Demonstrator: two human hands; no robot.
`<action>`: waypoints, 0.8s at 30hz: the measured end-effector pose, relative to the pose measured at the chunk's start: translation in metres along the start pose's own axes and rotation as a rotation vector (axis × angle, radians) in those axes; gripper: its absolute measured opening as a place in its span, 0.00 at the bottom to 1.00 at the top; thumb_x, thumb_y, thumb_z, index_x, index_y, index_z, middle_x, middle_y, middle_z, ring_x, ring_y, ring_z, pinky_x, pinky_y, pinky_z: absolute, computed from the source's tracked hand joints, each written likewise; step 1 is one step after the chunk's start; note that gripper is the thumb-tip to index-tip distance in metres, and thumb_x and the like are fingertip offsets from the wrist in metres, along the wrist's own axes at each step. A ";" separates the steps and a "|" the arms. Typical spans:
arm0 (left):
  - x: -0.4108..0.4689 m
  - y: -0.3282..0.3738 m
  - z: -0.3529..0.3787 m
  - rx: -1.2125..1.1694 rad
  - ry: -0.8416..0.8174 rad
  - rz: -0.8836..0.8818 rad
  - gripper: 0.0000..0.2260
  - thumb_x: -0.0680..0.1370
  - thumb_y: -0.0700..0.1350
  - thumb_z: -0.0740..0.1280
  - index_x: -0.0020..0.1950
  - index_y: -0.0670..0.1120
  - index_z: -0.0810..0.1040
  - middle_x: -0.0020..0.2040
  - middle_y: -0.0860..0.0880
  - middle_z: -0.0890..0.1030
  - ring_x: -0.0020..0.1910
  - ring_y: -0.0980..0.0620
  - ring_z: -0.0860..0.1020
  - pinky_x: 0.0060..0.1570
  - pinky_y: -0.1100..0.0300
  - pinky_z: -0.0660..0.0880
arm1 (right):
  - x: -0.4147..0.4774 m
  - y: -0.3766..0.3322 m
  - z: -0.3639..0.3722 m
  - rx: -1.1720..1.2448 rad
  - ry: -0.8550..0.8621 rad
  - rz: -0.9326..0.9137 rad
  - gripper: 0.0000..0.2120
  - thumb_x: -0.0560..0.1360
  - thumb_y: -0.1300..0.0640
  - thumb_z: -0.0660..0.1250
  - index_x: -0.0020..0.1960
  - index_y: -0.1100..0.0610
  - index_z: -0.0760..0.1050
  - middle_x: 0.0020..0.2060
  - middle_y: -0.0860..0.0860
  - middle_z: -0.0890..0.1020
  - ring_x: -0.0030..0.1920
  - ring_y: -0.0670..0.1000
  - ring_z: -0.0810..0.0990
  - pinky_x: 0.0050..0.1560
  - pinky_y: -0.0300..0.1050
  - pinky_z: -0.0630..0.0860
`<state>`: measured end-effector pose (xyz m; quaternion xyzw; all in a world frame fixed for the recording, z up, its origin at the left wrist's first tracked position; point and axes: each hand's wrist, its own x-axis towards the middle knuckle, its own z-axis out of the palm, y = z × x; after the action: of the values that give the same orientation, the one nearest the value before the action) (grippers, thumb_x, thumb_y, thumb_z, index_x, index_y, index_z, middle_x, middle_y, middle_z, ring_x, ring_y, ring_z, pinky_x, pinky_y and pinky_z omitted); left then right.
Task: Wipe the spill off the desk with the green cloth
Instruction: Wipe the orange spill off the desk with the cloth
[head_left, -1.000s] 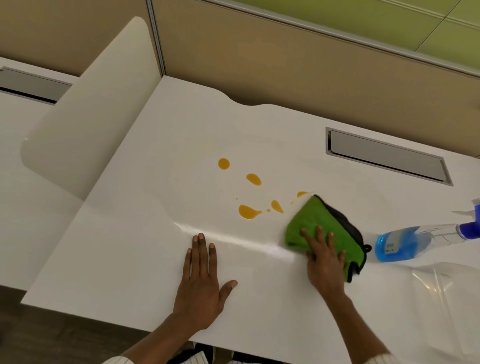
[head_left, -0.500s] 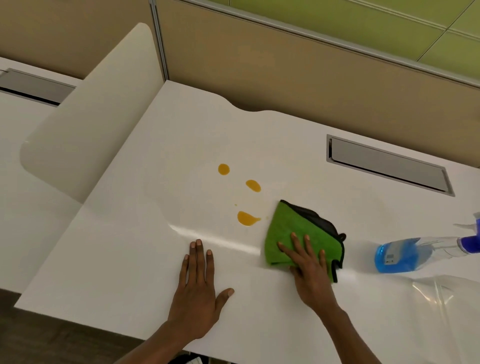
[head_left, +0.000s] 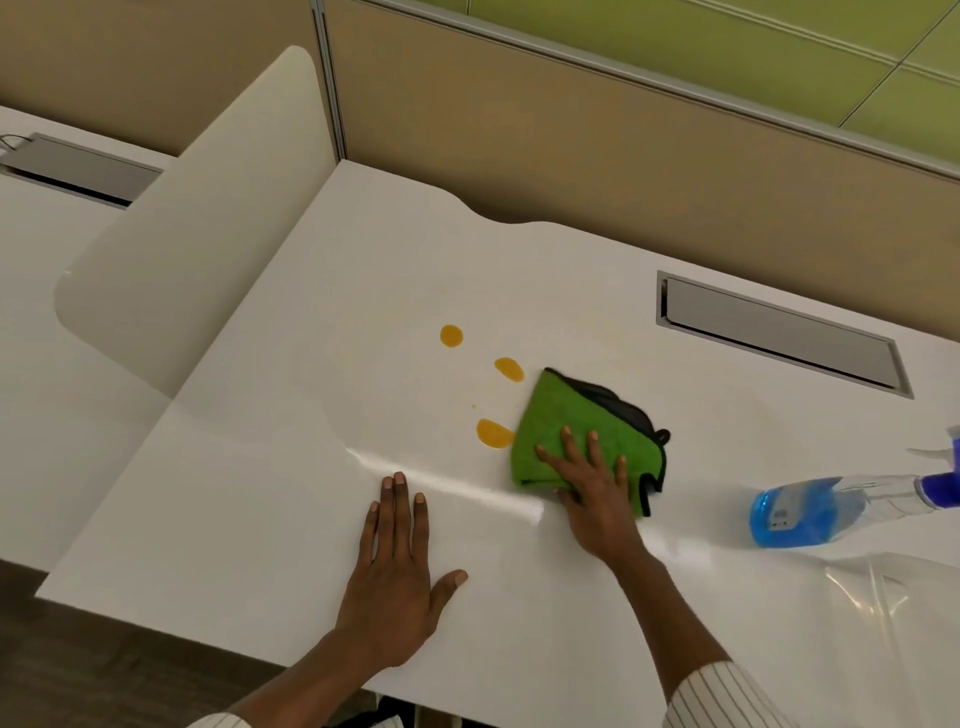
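Observation:
A folded green cloth (head_left: 566, 421) with a black edge lies on the white desk (head_left: 322, 467). My right hand (head_left: 592, 488) presses flat on the cloth's near part, fingers spread. Three orange drops of the spill (head_left: 493, 433) lie just left of the cloth, the nearest one touching its left edge; one more tiny speck sits between them. My left hand (head_left: 397, 566) rests flat on the desk near the front edge, holding nothing.
A blue spray bottle (head_left: 810, 512) lies on its side at the right. Clear plastic film (head_left: 883, 613) sits at the near right corner. A grey cable hatch (head_left: 779, 332) is set into the desk's back right. A white divider panel (head_left: 197, 223) stands at the left.
My right hand slid the cloth leftward across the desk, over the right-hand drops, which no longer show. My left hand stayed put.

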<state>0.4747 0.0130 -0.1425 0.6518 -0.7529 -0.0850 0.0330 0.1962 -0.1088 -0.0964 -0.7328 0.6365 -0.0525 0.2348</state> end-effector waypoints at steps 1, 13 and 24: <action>0.000 0.000 0.000 -0.003 -0.001 -0.001 0.44 0.86 0.69 0.51 0.87 0.34 0.51 0.88 0.32 0.44 0.88 0.33 0.48 0.82 0.39 0.52 | -0.015 0.000 0.006 -0.016 -0.016 -0.043 0.34 0.81 0.61 0.64 0.79 0.33 0.62 0.84 0.41 0.52 0.85 0.55 0.40 0.81 0.69 0.39; 0.001 0.001 0.000 -0.019 -0.020 -0.015 0.44 0.86 0.70 0.51 0.87 0.36 0.50 0.88 0.33 0.42 0.88 0.34 0.46 0.82 0.40 0.50 | 0.036 0.025 -0.023 0.122 0.042 0.160 0.28 0.83 0.60 0.64 0.76 0.36 0.68 0.83 0.44 0.59 0.85 0.55 0.46 0.80 0.72 0.41; -0.001 -0.001 0.001 0.003 -0.007 -0.010 0.45 0.85 0.70 0.52 0.87 0.35 0.51 0.88 0.31 0.43 0.88 0.34 0.47 0.82 0.40 0.51 | -0.015 -0.032 0.013 -0.009 -0.091 -0.062 0.32 0.82 0.60 0.64 0.78 0.33 0.63 0.84 0.41 0.52 0.85 0.55 0.40 0.81 0.70 0.40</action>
<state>0.4752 0.0137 -0.1440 0.6554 -0.7498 -0.0860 0.0290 0.2271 -0.0883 -0.0916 -0.7548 0.6024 -0.0237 0.2585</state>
